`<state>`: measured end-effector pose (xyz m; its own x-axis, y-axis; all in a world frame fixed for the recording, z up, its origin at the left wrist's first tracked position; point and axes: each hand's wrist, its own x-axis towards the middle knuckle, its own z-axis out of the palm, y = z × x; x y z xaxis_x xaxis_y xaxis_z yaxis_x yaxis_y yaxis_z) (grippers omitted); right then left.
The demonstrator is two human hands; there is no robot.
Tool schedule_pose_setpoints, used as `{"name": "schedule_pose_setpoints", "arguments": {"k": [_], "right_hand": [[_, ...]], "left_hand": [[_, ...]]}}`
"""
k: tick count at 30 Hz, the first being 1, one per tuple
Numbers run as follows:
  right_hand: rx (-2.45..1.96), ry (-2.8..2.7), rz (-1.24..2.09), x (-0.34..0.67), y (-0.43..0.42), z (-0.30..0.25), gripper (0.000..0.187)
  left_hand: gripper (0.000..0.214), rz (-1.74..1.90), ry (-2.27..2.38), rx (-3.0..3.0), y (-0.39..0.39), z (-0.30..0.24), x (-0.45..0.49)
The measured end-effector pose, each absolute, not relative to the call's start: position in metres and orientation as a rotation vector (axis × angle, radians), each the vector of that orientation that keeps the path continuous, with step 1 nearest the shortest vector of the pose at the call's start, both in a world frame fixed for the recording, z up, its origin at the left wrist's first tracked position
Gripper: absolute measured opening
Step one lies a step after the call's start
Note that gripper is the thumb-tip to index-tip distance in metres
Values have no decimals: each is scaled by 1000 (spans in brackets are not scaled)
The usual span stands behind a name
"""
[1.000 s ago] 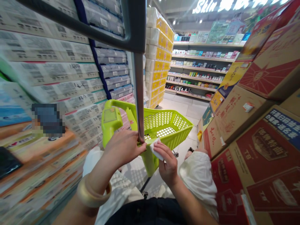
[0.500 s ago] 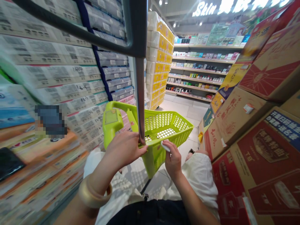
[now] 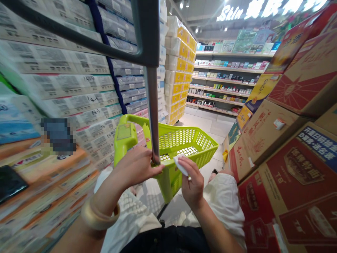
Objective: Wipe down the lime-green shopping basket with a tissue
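A lime-green rolling shopping basket (image 3: pixel 181 142) with perforated sides stands tilted between my knees. Its metal handle post (image 3: pixel 152 112) rises to a dark grey handle (image 3: pixel 146 52) at the top. My left hand (image 3: pixel 137 165), with a gold bangle on the wrist, grips the basket's near corner at the foot of the post, thumb stretched along the rim. In my right hand (image 3: pixel 193 182) is a folded white wipe (image 3: pixel 181 167), pinched between fingers and thumb just above the near side wall. Whether it touches the plastic I cannot tell.
Stacked white packs (image 3: pixel 68 84) rise on the left, with orange packs (image 3: pixel 52 182) lower down bearing a blurred-out phone-like object (image 3: pixel 59 136). Cardboard cartons (image 3: pixel 297 165) are piled close on my right. Yellow-and-white packs (image 3: pixel 179 70) and product shelves (image 3: pixel 223 79) stand ahead.
The white wipe and my right hand have shifted slightly left, and more of the wipe shows. The handle post, basket corner and my left hand have tilted a little to the left.
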<state>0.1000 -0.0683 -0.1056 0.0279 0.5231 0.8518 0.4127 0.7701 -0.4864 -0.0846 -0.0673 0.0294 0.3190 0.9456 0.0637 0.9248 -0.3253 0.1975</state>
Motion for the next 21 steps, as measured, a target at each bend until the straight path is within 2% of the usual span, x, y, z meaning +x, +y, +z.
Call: {"name": "schedule_pose_setpoints", "arguments": {"k": [3, 7, 10, 16, 19, 21], "right_hand": [[-709, -1768, 107, 89, -62, -103, 46], [-896, -1712, 55, 100, -47, -123, 44], [-1002, -1637, 18, 106, -45, -129, 43], [-830, -1794, 121, 92, -52, -116, 46], [-962, -1672, 76, 96, -50, -118, 45], [-1007, -1632, 66, 97, -52, -119, 45]], "left_hand": [[31, 264, 1739, 2468, -68, 30, -91], [33, 396, 1828, 2457, -68, 27, -100], [38, 800, 1839, 2420, -65, 22, -108], [56, 1777, 1715, 2319, -70, 15, -115], [52, 2260, 1610, 2426, -88, 11, -103], [48, 2297, 1492, 2439, -100, 8, -87]]}}
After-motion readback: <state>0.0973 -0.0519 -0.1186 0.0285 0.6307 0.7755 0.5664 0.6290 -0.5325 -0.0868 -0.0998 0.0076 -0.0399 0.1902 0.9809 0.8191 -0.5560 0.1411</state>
